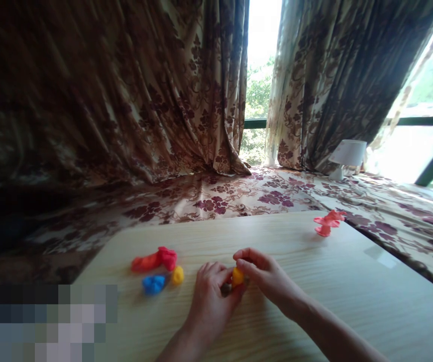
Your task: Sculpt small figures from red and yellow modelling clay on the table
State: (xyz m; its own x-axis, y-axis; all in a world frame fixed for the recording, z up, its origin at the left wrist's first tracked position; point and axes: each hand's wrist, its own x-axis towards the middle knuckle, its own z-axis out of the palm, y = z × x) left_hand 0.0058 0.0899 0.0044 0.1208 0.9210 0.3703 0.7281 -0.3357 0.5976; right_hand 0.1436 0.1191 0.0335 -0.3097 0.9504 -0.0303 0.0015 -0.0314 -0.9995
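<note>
My left hand is closed around a small yellow lump of modelling clay near the middle of the table. From the other side, the thumb and fingers of my right hand close on the same lump. A dark bit shows below my left thumb; I cannot make out what it is. Left of my hands lie a blue clay lump, a smaller yellow lump and a red and orange clay piece.
A coral-coloured shape on a stand is at the far right of the pale wooden table. Beyond the table's edge spreads flowered cloth, with a white lamp on it. Patterned curtains hang by the windows. The lower left is pixelated.
</note>
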